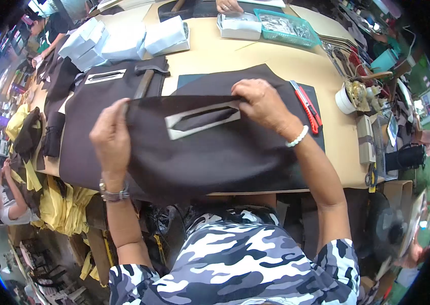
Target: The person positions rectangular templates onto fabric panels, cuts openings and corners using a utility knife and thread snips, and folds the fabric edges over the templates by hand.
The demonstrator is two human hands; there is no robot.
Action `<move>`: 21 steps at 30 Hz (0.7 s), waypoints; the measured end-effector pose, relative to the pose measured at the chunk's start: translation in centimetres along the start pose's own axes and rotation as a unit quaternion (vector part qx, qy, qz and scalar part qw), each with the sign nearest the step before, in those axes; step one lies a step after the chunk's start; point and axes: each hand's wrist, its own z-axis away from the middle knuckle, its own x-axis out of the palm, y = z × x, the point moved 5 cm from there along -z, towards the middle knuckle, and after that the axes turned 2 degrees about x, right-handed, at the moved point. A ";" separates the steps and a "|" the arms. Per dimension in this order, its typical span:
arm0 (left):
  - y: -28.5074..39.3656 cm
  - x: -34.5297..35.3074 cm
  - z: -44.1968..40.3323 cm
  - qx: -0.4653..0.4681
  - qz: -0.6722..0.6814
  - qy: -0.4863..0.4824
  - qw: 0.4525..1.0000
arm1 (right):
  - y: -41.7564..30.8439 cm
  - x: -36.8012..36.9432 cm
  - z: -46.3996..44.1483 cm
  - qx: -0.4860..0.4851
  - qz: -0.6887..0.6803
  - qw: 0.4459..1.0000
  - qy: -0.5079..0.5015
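A dark brown, leather-like panel (200, 162) hangs between my two hands, its upper edge lifted off the table. Pale strips frame a long slot (202, 119) in it, near that edge. My left hand (111, 134) is closed on the panel's left end, and my right hand (263, 104) pinches the top edge just right of the slot. Behind it lies another dark panel (93, 101) with a similar pale-framed slot, and a hammer (146, 81) rests on that one. A red utility knife (306, 107) lies to the right of my right hand, on a dark mat (311, 91).
White paper-wrapped bundles (123, 39) and a white box (239, 25) stand along the back, beside a teal basket (288, 28). Another person's hand (229, 6) is over the box. Right: a white tub (345, 99) and scissors (371, 175). Yellow cloth (65, 203) hangs left.
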 end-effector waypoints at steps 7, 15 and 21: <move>-4.1 -11.6 -2.7 0.022 -0.150 0.173 0.973 | -3.5 -8.5 -5.1 -0.081 0.030 0.971 0.223; -9.5 -25.5 3.8 -0.069 -0.207 0.224 0.950 | -18.3 -1.8 -3.8 -0.234 -0.059 0.964 0.110; -15.7 -29.7 14.8 -0.305 -0.257 0.121 0.909 | -27.1 7.8 2.3 -0.292 -0.362 0.845 -0.265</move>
